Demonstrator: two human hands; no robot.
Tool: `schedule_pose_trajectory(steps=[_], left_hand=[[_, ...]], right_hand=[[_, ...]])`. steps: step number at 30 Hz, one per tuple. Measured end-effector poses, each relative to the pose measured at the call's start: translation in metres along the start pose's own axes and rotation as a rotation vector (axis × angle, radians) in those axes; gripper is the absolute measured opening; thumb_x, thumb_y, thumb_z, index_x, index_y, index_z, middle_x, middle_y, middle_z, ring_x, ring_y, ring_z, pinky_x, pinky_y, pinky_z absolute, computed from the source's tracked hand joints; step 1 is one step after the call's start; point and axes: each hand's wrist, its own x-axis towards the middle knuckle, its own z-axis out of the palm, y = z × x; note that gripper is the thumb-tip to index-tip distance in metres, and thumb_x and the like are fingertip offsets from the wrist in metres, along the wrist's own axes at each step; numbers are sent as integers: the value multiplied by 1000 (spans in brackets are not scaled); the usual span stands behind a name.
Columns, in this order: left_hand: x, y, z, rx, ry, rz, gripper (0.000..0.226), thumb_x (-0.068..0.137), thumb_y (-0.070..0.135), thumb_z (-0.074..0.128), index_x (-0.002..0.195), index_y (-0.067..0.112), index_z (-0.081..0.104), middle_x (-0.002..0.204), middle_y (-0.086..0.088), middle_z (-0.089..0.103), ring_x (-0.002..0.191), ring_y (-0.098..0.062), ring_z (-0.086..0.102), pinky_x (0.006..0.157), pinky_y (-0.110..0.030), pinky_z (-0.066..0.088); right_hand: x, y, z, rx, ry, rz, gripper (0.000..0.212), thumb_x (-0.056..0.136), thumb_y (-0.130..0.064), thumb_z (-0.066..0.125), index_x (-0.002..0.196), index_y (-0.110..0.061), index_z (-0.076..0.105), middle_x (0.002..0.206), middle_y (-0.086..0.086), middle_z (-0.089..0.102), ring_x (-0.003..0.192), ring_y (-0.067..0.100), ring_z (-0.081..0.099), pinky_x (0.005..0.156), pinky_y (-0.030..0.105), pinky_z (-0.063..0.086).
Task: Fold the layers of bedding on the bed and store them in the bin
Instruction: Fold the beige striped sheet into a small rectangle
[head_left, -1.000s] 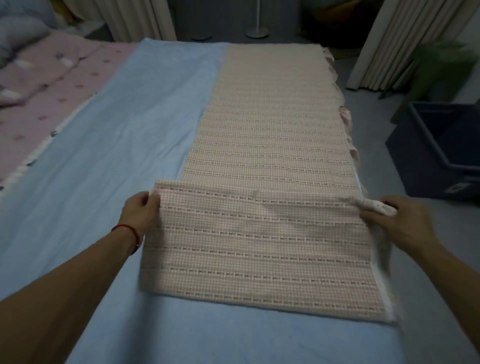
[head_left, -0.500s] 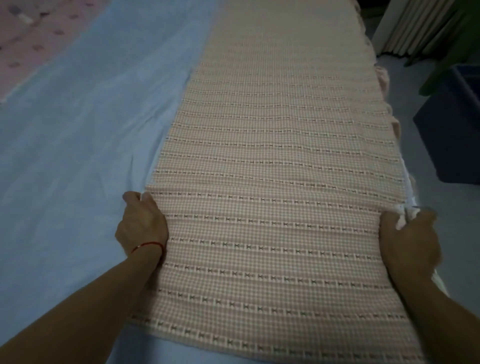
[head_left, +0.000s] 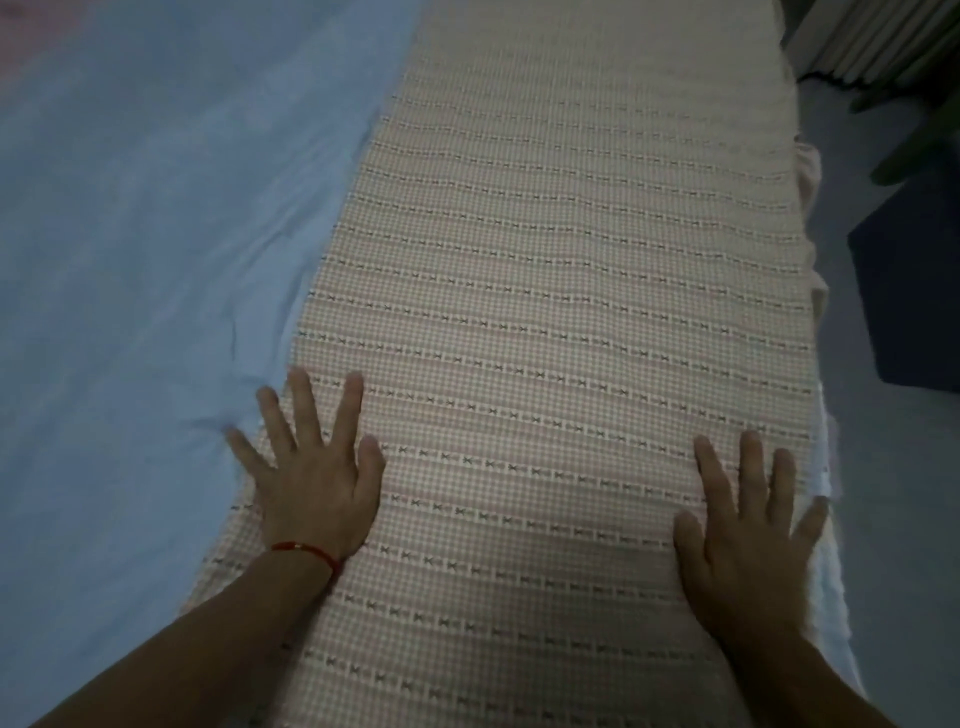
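Both hands lay flat with fingers spread, holding nothing. At the near left edge of the checked pink blanket (head_left: 561, 291), the left hand (head_left: 311, 478) pressed down palm first, its outer fingers reaching over onto the blue sheet (head_left: 156, 234) beside it. A red string bracelet (head_left: 306, 551) circled that wrist. Near the blanket's right edge, the right hand (head_left: 748, 535) pressed down the same way, its little finger close to the white trim (head_left: 826, 571) that ran along the side of the bed.

From under both palms the blanket stretched away as a long strip, lying on the blue sheet and covering the right part of the bed. Rows of small dark bow-like marks crossed it; they were too blurred to tell more.

A dark blue bin (head_left: 909, 291) stood on the floor to the right, cut off by the picture's edge and dim. Pleated curtains (head_left: 878, 36) showed at the top right corner. No writing or labels could be read.
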Motion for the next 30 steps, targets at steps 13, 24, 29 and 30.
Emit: schedule_pose_trajectory(steps=[13, 24, 29, 30], left_hand=[[-9, 43, -42, 167, -202, -335, 61, 100, 54, 2, 156, 42, -18, 168, -14, -6, 151, -47, -8, 111, -77, 3], [-83, 210, -22, -113, -210, -402, 70, 98, 68, 1, 153, 36, -27, 161, -14, -34, 142, -51, -33, 107, -78, -10], [-83, 209, -13, -76, -87, -407, 71, 102, 65, 19, 160, 33, -5, 167, -17, -15, 148, -52, -17, 110, -78, 0], [-82, 214, -16, -65, -87, -372, 71, 101, 65, 20, 160, 33, -3, 167, -17, -14, 148, -52, -17, 110, -78, 1]], right_hand=[[4, 8, -21, 42, -168, -93, 76, 94, -54, 27, 163, -23, 19, 169, 21, 5, 154, 48, 6, 112, 79, 8], [88, -22, -62, 79, -178, -982, 72, 94, -53, 42, 161, -36, 20, 172, 5, 3, 158, 33, -4, 116, 76, 0], [113, -28, -26, -46, -112, -1190, 75, 93, -55, 48, 160, -29, 27, 171, 8, 13, 157, 39, 8, 115, 76, 12], [110, -20, -25, -30, -65, -1170, 74, 93, -54, 47, 159, -27, 31, 170, 9, 15, 156, 40, 10, 115, 76, 12]])
